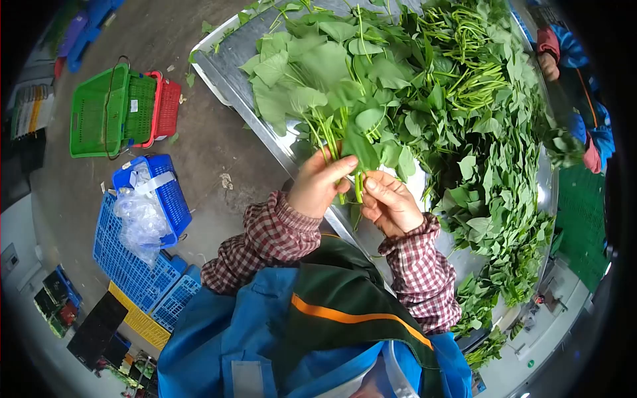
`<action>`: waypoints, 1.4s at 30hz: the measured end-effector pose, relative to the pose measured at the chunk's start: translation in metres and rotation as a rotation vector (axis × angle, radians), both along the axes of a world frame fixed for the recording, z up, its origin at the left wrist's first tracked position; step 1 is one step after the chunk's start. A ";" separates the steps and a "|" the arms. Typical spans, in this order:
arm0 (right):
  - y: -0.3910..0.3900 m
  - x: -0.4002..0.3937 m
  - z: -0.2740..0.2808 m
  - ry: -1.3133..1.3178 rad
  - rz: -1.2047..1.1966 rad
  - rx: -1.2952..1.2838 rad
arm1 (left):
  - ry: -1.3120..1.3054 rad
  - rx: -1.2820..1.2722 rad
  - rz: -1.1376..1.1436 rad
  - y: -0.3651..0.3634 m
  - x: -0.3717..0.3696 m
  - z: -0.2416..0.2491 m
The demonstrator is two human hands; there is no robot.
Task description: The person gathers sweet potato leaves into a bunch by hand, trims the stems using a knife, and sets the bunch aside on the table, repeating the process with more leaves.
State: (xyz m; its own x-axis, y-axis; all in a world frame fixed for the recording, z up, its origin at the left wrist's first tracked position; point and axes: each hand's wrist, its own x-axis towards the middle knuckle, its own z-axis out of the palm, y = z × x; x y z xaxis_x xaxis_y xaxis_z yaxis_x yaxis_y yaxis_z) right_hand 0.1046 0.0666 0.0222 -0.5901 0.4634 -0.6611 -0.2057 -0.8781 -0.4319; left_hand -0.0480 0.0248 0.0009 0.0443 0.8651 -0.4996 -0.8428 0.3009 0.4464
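My left hand is closed round the stems of a bunch of leafy greens, whose broad leaves fan out beyond it over the metal table. Close beside it, my right hand pinches the lower end of a green stem between thumb and fingers. The two hands are a small gap apart above the table's near edge. A long heap of loose greens covers the table to the right of both hands.
Green baskets and a red basket stand on the floor at left. Nearer are a blue basket with clear plastic bags and blue crates. Across the table, a co-worker's hand shows at upper right.
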 end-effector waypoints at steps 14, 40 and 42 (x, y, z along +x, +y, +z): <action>-0.029 -0.024 -0.004 -0.488 -0.267 0.378 | 0.014 -0.118 0.136 -0.003 0.020 -0.022; 0.002 -0.032 -0.012 -0.813 0.180 1.469 | 0.203 -0.149 0.103 0.018 -0.008 -0.010; -0.003 -0.033 -0.013 -0.775 0.111 1.466 | 0.086 -0.140 0.154 0.021 -0.009 -0.016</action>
State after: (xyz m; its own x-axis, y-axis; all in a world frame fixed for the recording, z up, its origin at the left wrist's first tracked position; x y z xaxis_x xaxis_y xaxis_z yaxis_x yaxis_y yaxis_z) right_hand 0.0712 0.0638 0.0097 -0.4214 0.8966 0.1364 0.4693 0.3443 -0.8132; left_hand -0.0573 0.0458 -0.0150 -0.1311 0.7801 -0.6118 -0.8443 0.2356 0.4813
